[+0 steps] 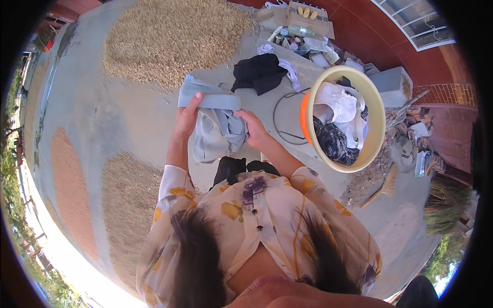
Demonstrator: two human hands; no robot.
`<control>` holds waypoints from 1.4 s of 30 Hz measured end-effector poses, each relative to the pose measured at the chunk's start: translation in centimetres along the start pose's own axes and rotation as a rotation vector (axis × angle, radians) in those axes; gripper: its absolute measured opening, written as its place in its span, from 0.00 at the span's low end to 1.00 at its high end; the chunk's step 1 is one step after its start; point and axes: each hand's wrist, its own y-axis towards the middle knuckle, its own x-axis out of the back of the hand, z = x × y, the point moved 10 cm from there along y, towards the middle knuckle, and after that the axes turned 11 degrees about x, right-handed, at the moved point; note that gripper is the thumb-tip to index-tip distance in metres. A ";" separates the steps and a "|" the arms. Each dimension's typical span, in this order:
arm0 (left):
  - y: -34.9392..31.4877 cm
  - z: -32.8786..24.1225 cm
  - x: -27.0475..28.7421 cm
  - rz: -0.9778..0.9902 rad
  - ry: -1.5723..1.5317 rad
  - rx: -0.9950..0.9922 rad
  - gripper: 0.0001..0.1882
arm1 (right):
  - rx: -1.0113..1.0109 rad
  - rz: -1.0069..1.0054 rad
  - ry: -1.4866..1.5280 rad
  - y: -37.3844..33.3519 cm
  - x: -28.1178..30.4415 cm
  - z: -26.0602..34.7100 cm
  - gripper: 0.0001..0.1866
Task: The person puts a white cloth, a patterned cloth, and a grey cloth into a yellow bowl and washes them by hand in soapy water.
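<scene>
A light blue-grey garment [218,136] with a wide, smooth band hangs bunched in front of my body, and I cannot make out its exact kind. My left hand [190,117] grips the band at its left end, thumb on top. At the band's right end, my right hand [255,127] pinches the cloth. To the right stands a cream-rimmed tub [381,110] holding several clothes, among them a white garment [336,102] and a black patterned one [336,143]. Something orange [304,117] shows beside the tub's left wall.
Black clothing [259,73] and a white-lilac cloth [290,74] lie ahead. A thin metal ring frame [276,120] is left of the tub. Grain heaps [174,41] spread far and left. A broom [382,187], rubble and a grey block [387,86] are right, with bottles and cardboard [310,25] beyond.
</scene>
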 end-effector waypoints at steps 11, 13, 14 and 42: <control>1.7 16.5 -4.8 0.360 0.563 0.446 0.29 | 0.367 -0.063 -0.055 2.4 2.6 10.3 0.10; 2.2 15.3 -7.0 0.393 0.582 0.387 0.24 | 0.506 -0.237 -0.114 2.9 4.6 12.5 0.10; 2.7 14.5 -8.1 0.411 0.595 0.352 0.22 | 0.594 -0.206 -0.191 3.8 5.2 13.5 0.09; 7.2 19.2 -47.7 0.090 1.813 -0.564 0.29 | 0.539 -0.960 -1.942 -11.4 32.7 33.4 0.25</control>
